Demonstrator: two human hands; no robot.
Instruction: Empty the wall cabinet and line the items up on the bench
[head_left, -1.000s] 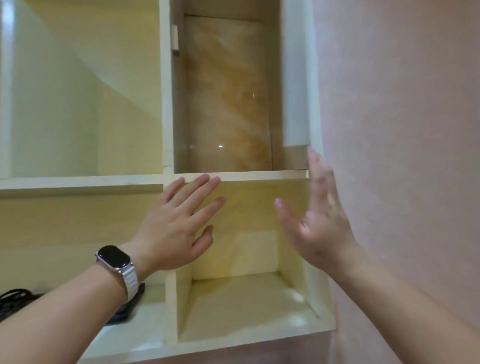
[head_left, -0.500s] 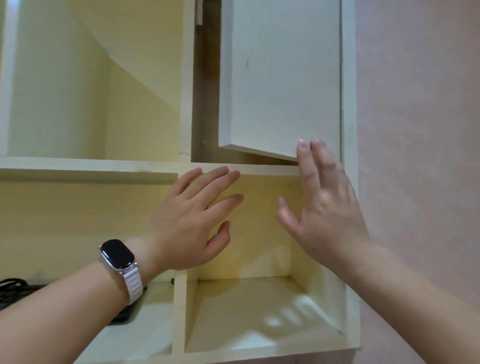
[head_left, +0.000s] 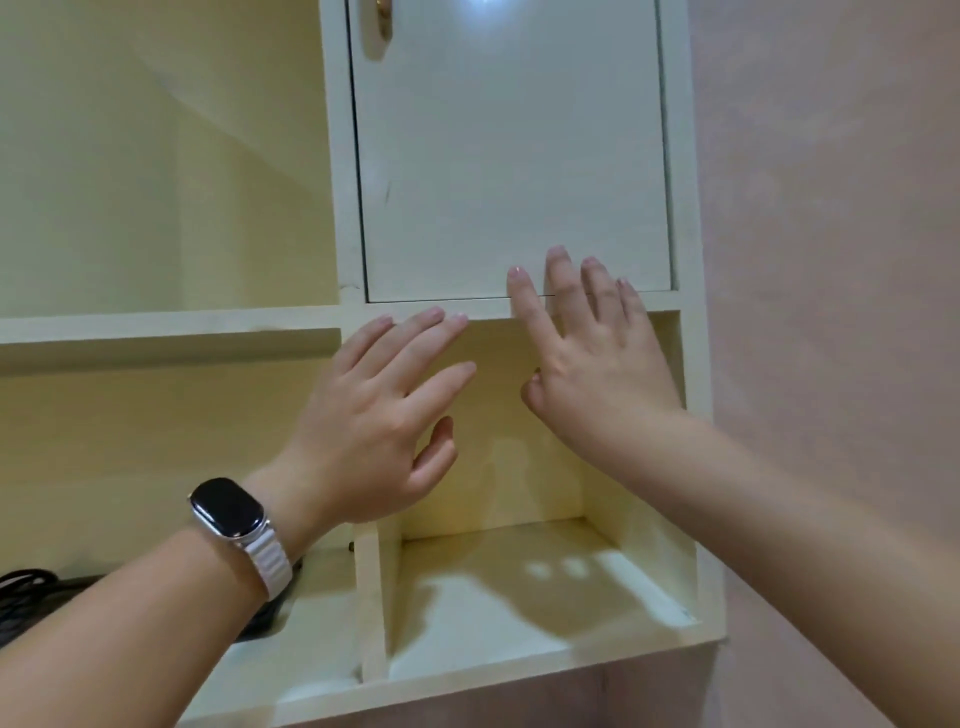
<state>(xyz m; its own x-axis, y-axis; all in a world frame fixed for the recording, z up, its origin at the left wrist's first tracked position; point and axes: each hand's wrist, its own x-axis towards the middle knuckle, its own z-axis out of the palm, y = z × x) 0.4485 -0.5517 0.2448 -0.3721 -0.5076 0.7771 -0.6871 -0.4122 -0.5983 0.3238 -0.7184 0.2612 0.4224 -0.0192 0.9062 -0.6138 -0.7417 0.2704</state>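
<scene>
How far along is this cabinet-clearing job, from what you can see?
Mostly done, it seems. The open compartment at lower right is bare, and so is the upper left shelf. In hand: the right hand has its fingertips on the cabinet door, which sits shut; the left hand hovers open, holding nothing. Left: dark cables lie on the lower left shelf. The bench is out of view.

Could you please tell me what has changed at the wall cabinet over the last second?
The cabinet door swung from wide open to shut, pushed by the right hand, whose fingertips now rest on its lower edge. The left hand stayed open, holding nothing; the black cables stayed put.
</scene>
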